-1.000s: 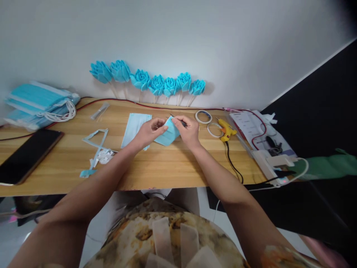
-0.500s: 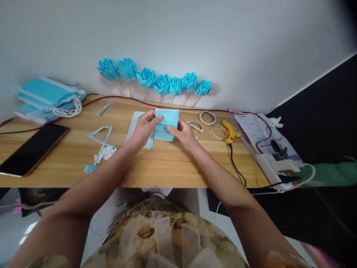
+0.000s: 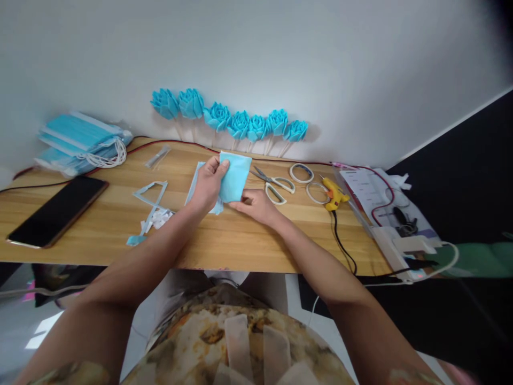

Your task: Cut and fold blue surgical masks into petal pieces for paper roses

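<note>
My left hand pinches a light blue face-mask sheet by its upper left side, thumb on the front. The sheet is held upright above the table, its face smooth. My right hand is at the sheet's lower edge, thumb and fingers closed about the bottom corner, fingertips partly hidden. Behind my left hand, more pale blue sheets lie on the table, partly covered. Just right of the held sheet rest scissors with white handles.
Blue flowers on sticks lean along the wall. A phone, packed face masks and cut scraps are left. Tape rolls, a yellow glue gun with a cord, and a power strip are right.
My right hand has moved from the sheet's right side down to its bottom edge, uncovering the scissors. The creased sheet now shows a smooth face. The view has shifted slightly.
</note>
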A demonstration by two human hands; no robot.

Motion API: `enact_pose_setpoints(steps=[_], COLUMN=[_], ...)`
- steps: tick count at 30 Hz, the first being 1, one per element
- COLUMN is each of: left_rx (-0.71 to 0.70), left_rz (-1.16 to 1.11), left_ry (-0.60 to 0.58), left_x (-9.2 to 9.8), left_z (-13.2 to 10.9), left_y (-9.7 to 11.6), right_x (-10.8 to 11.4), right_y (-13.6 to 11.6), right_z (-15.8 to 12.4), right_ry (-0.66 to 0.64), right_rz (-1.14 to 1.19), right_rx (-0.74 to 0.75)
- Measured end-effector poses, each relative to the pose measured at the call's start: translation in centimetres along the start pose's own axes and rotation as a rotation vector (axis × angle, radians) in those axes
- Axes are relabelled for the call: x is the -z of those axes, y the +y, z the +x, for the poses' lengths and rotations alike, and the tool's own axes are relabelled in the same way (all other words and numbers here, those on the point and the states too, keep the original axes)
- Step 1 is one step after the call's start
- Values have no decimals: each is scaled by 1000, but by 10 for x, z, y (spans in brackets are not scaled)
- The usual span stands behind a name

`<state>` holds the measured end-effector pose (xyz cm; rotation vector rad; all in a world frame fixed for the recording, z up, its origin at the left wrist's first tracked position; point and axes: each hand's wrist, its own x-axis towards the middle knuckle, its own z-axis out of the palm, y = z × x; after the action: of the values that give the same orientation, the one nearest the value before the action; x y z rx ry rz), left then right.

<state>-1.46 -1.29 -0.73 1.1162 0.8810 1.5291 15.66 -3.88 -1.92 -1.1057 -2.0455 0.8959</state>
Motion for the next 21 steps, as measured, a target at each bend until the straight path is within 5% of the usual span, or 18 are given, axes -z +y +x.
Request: enact_pose_setpoints(steps=[2,6,13,21], left_rx=[8,31,-20,28], left_rz=[24,177,434,473], left_ry=[-17,-146,-259,-313], left_x=[-1,-5,-14,-13], left_z=[-2,-9,-19,-19], left_y=[2,6,5,2], right_x=[13,37,28,32], right_y=[1,2,-4,3], right_z=[3,7,6,8], right_ry=[-42,175,285,414], right_rz=[208,437,259,133], right_rx=[-2,-42,-11,30])
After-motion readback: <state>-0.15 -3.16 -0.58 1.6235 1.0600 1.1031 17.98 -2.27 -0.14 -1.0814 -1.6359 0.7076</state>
